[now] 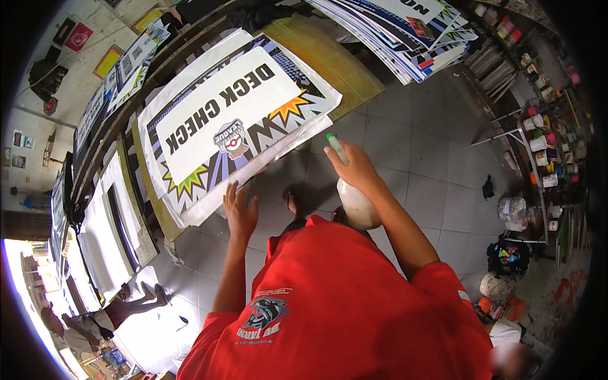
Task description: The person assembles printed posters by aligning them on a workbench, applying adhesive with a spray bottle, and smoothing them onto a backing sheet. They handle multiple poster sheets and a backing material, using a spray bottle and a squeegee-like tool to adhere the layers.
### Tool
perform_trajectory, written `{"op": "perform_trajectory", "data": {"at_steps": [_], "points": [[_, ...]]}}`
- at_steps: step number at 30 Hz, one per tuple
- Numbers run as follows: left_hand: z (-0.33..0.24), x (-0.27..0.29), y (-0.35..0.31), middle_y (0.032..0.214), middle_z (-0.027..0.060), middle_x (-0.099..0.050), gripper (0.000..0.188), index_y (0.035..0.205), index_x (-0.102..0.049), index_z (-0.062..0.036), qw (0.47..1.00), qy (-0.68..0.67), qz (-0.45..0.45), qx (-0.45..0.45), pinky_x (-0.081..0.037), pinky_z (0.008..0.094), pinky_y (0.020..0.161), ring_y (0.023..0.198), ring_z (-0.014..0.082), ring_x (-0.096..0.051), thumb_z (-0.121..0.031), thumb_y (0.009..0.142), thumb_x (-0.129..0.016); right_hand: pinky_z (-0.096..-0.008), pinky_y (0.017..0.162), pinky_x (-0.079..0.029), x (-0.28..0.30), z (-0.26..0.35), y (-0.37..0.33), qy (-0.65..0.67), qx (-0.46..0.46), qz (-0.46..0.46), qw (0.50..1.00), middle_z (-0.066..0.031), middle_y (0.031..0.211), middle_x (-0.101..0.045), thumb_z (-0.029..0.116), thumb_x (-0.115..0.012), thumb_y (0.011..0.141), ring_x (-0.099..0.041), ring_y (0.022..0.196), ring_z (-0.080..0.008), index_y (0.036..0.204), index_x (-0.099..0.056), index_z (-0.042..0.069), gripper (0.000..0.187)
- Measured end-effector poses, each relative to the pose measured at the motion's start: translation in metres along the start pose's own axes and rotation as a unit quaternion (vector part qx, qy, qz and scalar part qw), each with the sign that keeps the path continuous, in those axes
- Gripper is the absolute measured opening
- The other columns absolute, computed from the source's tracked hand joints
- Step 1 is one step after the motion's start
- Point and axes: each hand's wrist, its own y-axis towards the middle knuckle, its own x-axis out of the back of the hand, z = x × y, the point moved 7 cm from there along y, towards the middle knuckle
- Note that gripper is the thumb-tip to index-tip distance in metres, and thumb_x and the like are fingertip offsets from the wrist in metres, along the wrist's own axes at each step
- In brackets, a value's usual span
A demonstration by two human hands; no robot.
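A printed poster sheet (pixel 221 111) with large black lettering on a white panel, over a blue and black burst pattern, lies on larger white paper in front of me. At the paper's near edge is my left hand (pixel 240 212), fingers apart and holding nothing; I cannot tell whether the fingertips touch the paper. My right hand (pixel 354 168), right of the poster, is closed around the upper part of a white spray bottle (pixel 358 206). The bottle's green nozzle tip sticks out past my fingers toward the sheet's right corner. My forearm partly covers the bottle.
A tall stack of printed sheets (pixel 418 44) rests beyond the yellowish board (pixel 335 63) under the poster. More prints (pixel 114 88) stand along the left. Shelves of paint pots (pixel 541 145) line the right side, above grey floor tiles (pixel 437 171). Another person's legs (pixel 136 304) show lower left.
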Motion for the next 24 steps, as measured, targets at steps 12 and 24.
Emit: {"op": "perform_trajectory", "data": {"at_steps": [12, 24], "points": [[0.014, 0.01, -0.139, 0.139, 0.0193, -0.051, 0.028, 0.107, -0.064, -0.0088, 0.994, -0.047, 0.023, 0.1, -0.032, 0.0507, 0.111, 0.135, 0.0413, -0.04, -0.014, 0.081, -0.07, -0.0511, 0.075, -0.048, -0.02, -0.001, 0.005, 0.047, 0.011, 0.0, 0.999, -0.0258, 0.083, -0.065, 0.044, -0.053, 0.096, -0.062, 0.086, -0.0462, 0.091, -0.062, -0.001, 0.046], [0.13, 0.119, -0.247, 0.134, 0.0183, -0.056, 0.029, 0.109, -0.064, -0.0067, 0.971, -0.128, 0.01, 0.201, -0.044, 0.0445, 0.103, 0.124, 0.0382, -0.053, -0.018, 0.083, -0.071, -0.042, 0.083, -0.049, -0.039, 0.035, 0.036, -0.027, 0.072, -0.123, 0.989, -0.02, 0.102, -0.068, 0.037, -0.057, 0.098, -0.065, 0.094, -0.0317, 0.109, -0.065, -0.003, 0.043]]}}
